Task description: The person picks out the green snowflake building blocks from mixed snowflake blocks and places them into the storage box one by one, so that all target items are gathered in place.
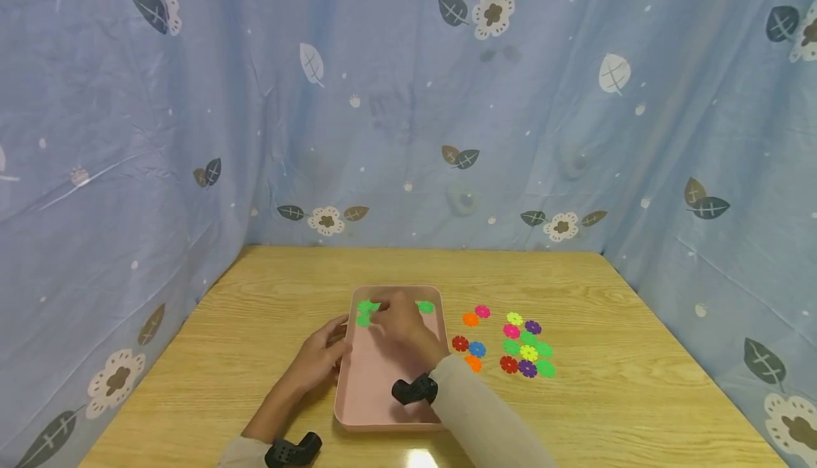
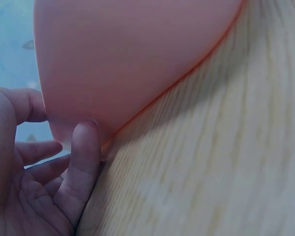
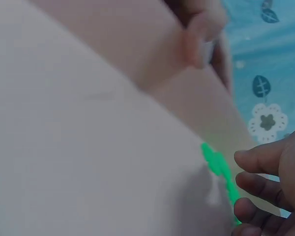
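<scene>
A pink rectangular tray [image 1: 373, 390] lies on the table in the head view. My left hand [image 1: 319, 358] grips its left side, one digit over the rim and the other fingers [image 2: 84, 152] against the outer wall. Inside the tray's far end, my right hand [image 1: 402, 322] reaches over green snowflake discs [image 1: 364, 320]. Another green disc [image 1: 425, 307] lies to the right of that hand. In the right wrist view its bent, parted fingers [image 3: 258, 160] are close beside a line of green discs [image 3: 216, 162]. No disc shows between them.
Right of the tray, loose snowflake discs lie on the wooden table [image 1: 606, 397]: orange [image 1: 471, 320], blue [image 1: 477, 349], red [image 1: 508, 364], purple [image 1: 528, 369], yellow [image 1: 529, 353], pink and green. A patterned blue curtain [image 1: 396, 135] hangs behind the table and along both sides.
</scene>
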Demonstrator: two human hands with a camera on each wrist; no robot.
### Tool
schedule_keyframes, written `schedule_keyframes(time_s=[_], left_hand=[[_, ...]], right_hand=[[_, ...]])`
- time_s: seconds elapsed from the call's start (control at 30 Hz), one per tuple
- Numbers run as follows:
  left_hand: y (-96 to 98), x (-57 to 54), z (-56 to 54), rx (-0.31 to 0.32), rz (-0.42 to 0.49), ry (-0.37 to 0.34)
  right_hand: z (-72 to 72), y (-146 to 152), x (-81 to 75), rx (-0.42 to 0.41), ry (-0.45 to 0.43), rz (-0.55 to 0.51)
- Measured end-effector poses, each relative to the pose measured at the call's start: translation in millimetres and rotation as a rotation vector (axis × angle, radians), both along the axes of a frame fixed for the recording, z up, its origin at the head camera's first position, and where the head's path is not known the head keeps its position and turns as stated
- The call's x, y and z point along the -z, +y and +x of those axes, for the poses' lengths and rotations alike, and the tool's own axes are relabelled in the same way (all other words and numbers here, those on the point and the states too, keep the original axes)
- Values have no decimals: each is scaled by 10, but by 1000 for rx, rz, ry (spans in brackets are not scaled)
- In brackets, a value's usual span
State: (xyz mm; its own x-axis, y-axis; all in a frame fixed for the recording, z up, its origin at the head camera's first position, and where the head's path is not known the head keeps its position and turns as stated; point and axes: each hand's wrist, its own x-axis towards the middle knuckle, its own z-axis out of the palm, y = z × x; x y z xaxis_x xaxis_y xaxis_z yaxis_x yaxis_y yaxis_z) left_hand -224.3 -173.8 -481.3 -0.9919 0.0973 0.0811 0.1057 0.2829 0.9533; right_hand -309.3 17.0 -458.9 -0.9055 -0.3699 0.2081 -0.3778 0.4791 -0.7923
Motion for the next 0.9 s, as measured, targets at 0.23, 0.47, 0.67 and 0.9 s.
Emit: schedule_keyframes(time_s=[0.23, 0.47, 0.67, 0.9], left_hand=[[20, -4, 19, -18, -54, 15], [-30, -21, 25, 13, 19, -24], [-45, -4, 14, -15, -13, -2], [-31, -1, 11, -21, -21, 22]], right_hand=[[44, 161, -180, 47, -69, -52], [-24, 375, -322, 68, 6, -47], [39, 664, -347, 92, -29, -100], [105, 975, -409, 125, -18, -74]])
